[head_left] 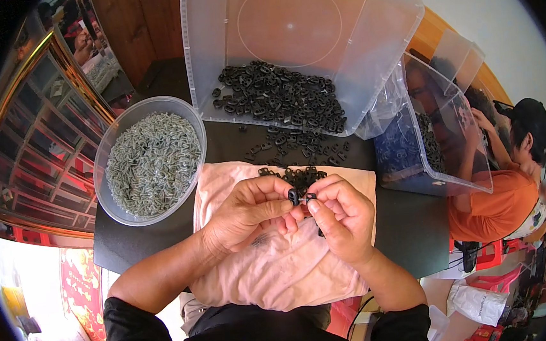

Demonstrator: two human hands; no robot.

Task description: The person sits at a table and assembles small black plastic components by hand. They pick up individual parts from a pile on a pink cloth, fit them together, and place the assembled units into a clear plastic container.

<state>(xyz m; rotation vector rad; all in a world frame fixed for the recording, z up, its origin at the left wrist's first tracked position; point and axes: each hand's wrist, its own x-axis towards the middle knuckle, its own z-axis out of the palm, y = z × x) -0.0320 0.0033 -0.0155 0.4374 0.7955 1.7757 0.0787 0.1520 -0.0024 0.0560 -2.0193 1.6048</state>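
Hands, both bare, meet above a rumpled pale pink cloth (281,275) spread on a dark, smooth tabletop (411,214). Left hand (245,209), in from lower left, pinches a small, rounded, glossy black plastic piece (294,197) btwn thumb and fingers. Right hand (347,218) grips a smaller black piece w/ a pale spot (312,198) btwn thumb and fingertips. The 2 pcs are held nearly end to end over the cloth; a thin, light bit shows btwn them (too small to ID, poss. a spring).

To do this well, I'd judge: line both pcs up straight, L as the steady side, R making the fine moves. Press slowly & evenly w/ the thumbs, b/c anything springy could kick out sideways. Fingertips clear of the joint. Working low over the cloth should help, as a dropped bit would prob. land soft and not roll far.

Supplies are close: a heap of small black plastic parts (300,178) on the cloth just beyond the fingers, likely quickest to pick from; more in a large clear plastic bin (378,40) behind; and, at L, a round clear plastic tub (137,221) of tiny grey, coil-like bits (150,161).
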